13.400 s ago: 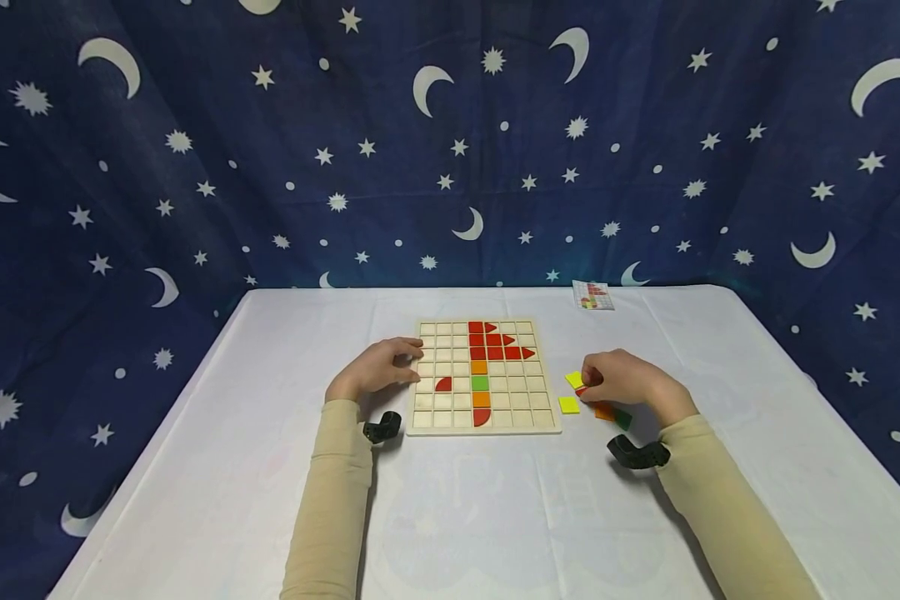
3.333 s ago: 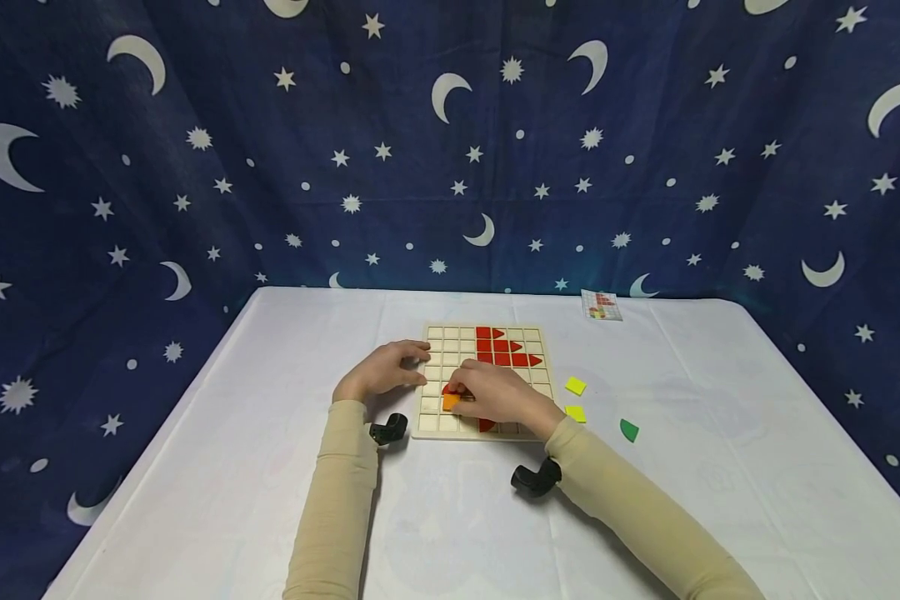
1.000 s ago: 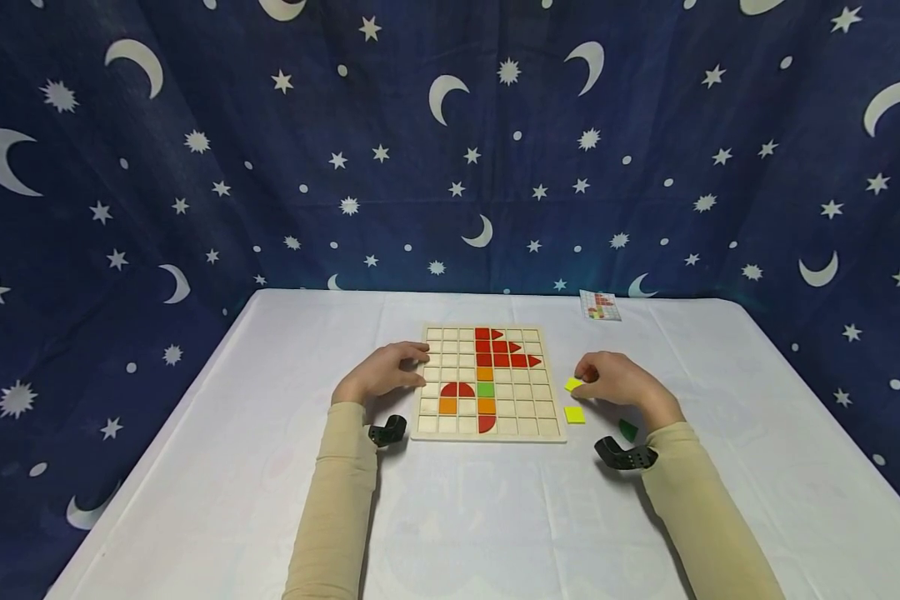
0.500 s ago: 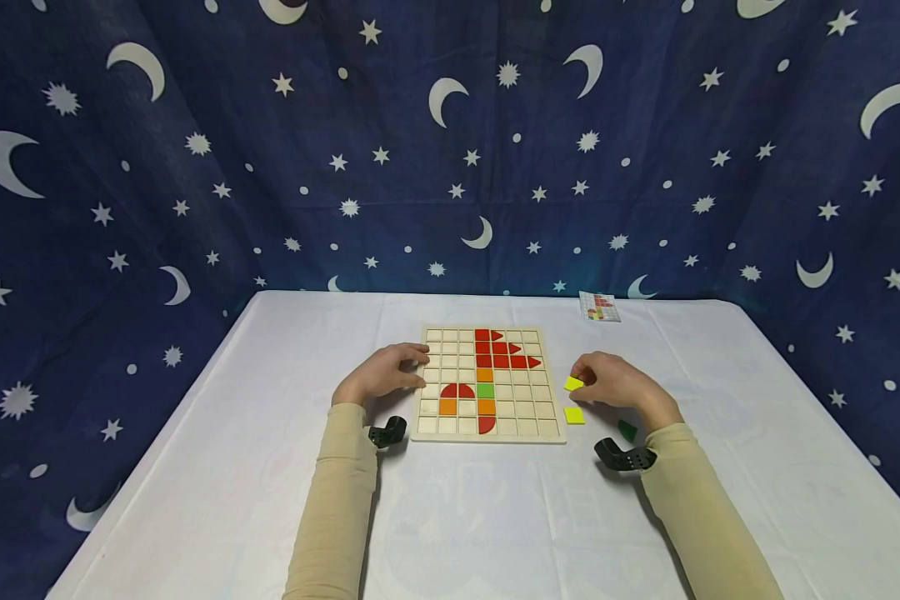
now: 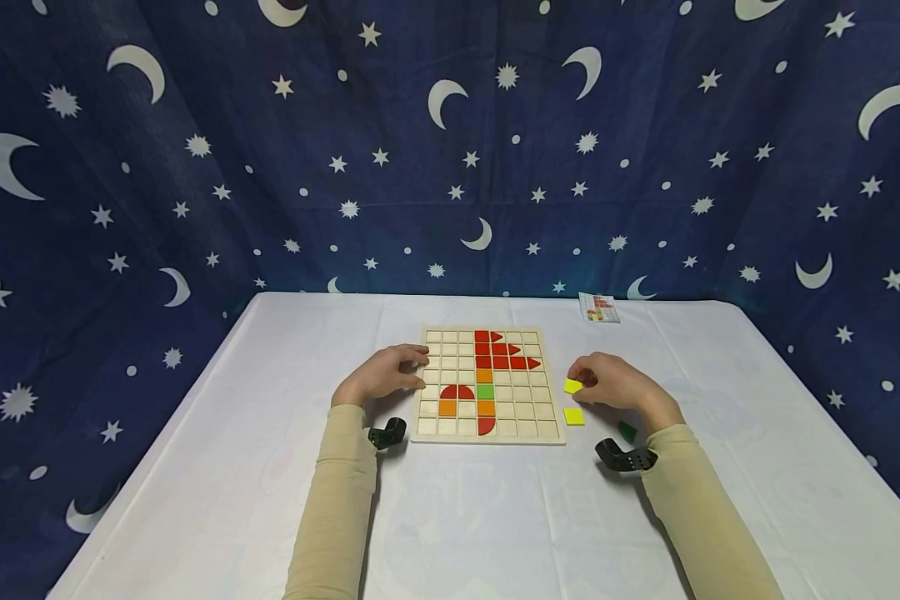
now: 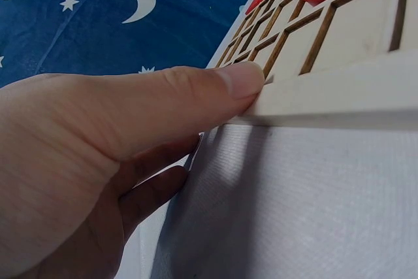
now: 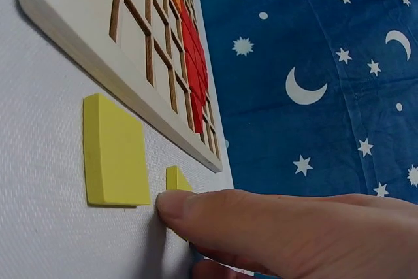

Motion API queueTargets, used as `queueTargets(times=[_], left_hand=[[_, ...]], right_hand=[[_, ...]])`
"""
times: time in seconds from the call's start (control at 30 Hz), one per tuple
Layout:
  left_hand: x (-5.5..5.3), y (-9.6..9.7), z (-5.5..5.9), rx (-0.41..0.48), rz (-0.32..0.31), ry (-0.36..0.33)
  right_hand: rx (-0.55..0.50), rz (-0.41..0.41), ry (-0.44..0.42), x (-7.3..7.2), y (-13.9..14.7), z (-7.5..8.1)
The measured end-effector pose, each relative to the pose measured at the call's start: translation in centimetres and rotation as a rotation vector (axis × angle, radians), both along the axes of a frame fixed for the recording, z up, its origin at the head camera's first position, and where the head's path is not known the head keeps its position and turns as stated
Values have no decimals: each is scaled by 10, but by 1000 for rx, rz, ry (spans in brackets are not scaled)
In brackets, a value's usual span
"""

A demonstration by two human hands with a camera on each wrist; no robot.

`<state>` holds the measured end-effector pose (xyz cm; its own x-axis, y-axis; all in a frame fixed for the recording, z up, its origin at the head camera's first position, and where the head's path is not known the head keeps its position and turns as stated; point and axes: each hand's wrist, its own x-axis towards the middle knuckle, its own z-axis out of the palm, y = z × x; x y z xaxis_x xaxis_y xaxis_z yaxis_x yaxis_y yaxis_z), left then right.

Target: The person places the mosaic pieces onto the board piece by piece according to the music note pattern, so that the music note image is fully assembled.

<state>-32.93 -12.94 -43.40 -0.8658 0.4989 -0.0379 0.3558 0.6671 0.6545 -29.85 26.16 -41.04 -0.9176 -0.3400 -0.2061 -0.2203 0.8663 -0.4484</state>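
A wooden grid board (image 5: 522,427) lies flat on the white table, with red, orange and green tiles set in some of its cells. My left hand (image 5: 380,375) rests at its left side, and in the left wrist view the thumb (image 6: 196,93) touches the board's edge. To the right of the board, my right hand (image 5: 617,385) pinches a yellow square tile (image 5: 572,386) between thumb and fingers. The right wrist view shows this thumb (image 7: 202,208) covering part of that tile. A second yellow square tile (image 5: 573,416) lies nearer me, apart from the hand.
A dark green quarter-round tile (image 5: 627,431) lies under the right wrist. At the table's far right is a small picture card (image 5: 598,307) with a coloured grid pattern. A dark blue curtain (image 5: 390,117) with moons and stars hangs behind the table.
Red quarter-round and orange square tiles have gone from the right side onto the board. My right hand has come back right from the board to the far yellow tile. The left hand stays put.
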Motion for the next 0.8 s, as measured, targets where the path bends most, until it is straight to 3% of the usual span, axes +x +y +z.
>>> queueTargets(times=[0.53, 0.8], left_hand=[[2, -1, 1, 13, -18, 30], [2, 2, 2, 2, 7, 5]], right_hand=[[40, -15, 34, -2, -3, -2], [3, -14, 93, -3, -4, 0]])
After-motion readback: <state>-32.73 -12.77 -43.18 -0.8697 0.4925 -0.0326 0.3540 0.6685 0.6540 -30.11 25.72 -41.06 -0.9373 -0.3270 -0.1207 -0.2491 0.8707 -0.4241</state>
